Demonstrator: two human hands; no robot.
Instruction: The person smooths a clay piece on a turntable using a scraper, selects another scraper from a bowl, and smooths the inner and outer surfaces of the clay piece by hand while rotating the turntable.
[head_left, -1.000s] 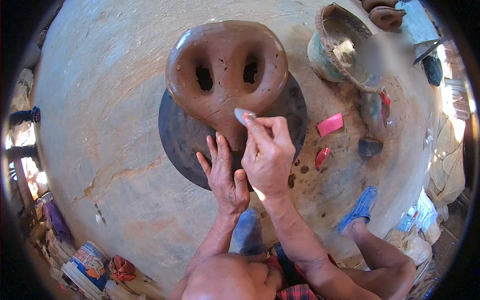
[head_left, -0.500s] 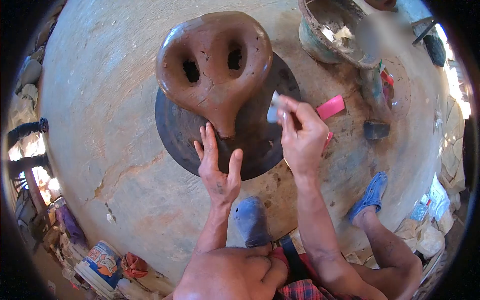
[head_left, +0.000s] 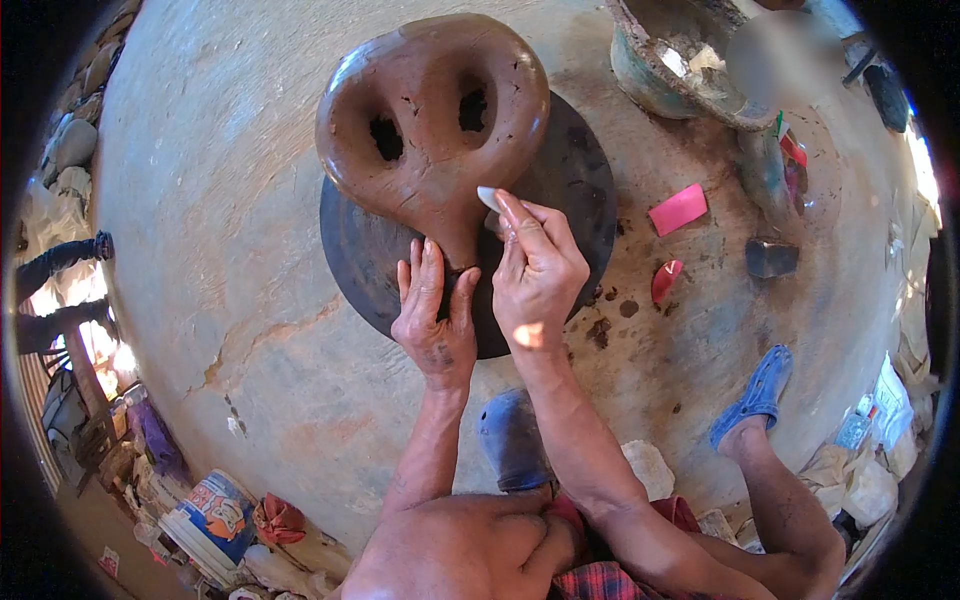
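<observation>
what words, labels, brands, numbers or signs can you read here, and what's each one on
Bucket, lower left: printed label, too small and blurred to read.
Left hand: dark marks near the wrist, too blurred to tell if they are letters.
No other text is readable.

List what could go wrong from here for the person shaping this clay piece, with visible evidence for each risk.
The clay piece has small cracks between and beside its two holes; pressure might widen them.

The right hand holds a white scraper near the narrow end; a slip could gouge the clay or nick the left hand.
</observation>
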